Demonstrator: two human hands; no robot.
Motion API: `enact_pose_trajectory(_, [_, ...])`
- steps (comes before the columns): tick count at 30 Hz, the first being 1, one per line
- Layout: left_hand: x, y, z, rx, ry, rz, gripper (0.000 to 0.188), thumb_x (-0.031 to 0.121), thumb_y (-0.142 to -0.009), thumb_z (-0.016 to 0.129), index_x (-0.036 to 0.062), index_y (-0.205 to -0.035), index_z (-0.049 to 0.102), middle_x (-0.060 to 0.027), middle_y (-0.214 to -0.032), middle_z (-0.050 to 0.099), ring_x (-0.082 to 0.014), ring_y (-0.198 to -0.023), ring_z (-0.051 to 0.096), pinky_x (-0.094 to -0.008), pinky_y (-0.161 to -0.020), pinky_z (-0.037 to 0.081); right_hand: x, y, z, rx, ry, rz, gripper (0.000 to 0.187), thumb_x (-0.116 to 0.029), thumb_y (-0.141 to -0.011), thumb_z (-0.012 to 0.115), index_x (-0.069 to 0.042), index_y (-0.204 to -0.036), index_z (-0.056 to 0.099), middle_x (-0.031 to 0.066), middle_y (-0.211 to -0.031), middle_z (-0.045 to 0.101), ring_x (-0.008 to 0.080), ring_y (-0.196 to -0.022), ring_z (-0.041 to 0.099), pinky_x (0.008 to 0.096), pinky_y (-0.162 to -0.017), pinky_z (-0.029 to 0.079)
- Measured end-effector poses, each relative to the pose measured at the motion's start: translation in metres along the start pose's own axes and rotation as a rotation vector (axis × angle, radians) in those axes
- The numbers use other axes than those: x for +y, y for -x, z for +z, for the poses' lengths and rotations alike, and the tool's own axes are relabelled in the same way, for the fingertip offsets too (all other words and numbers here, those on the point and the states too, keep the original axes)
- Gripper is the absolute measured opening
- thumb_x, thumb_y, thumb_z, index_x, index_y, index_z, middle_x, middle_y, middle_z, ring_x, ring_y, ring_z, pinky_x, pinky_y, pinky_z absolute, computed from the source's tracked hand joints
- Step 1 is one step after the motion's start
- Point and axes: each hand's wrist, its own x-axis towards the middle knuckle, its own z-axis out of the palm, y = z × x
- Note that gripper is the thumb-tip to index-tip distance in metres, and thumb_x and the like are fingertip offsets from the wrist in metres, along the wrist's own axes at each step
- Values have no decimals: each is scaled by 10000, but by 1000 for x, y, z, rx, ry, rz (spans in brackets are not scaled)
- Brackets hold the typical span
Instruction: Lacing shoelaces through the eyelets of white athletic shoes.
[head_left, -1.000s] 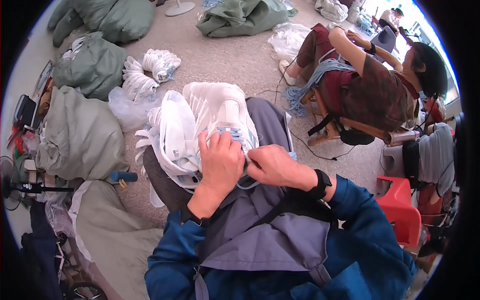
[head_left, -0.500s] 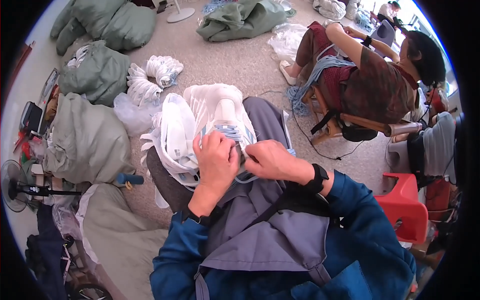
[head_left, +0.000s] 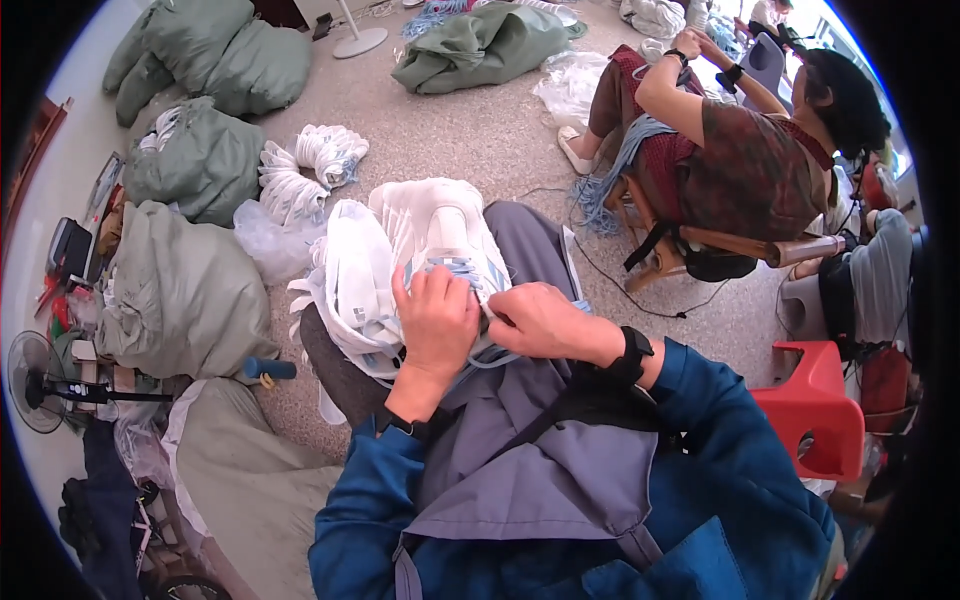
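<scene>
Bundled white sneaker uppers [head_left: 455,225] crowd the space to the left of and ahead of the left hand [head_left: 437,320], blocking a pass there. Right of the right hand [head_left: 540,320], speckled floor [head_left: 735,335] leaves room, crossed by a thin black cable [head_left: 681,315]; a bamboo chair [head_left: 750,247] and red plastic stool [head_left: 822,400] bound it.

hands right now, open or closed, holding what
Left hand: curled over the white shoe; grip cannot be told.
Right hand: closed, pinching at the shoe's edge; held item unclear.
</scene>
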Motion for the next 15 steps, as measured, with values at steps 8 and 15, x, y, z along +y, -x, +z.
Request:
enact_pose_trajectory(8, [-6, -3, -10, -7, 204, -125, 134, 107, -813, 717, 95, -933, 658, -61, -897, 592, -281, -899, 591, -512, -1026, 388, 4, -1, 2, -14, -4, -4, 260, -212, -809, 571, 25, -713, 616, 279, -692, 618, 475, -705, 632, 554, -686, 500])
enact_pose_trajectory(15, [-19, -17, -31, -110, 255, 40, 179, 56, -836, 699, 112, -1006, 700, -34, -920, 627, -257, -933, 622, -515, -1075, 380, 8, -19, -16, 178, -223, 17, 218, -179, -916, 605, 23, -854, 658, 218, -776, 642, 365, -719, 649, 441, -670, 502])
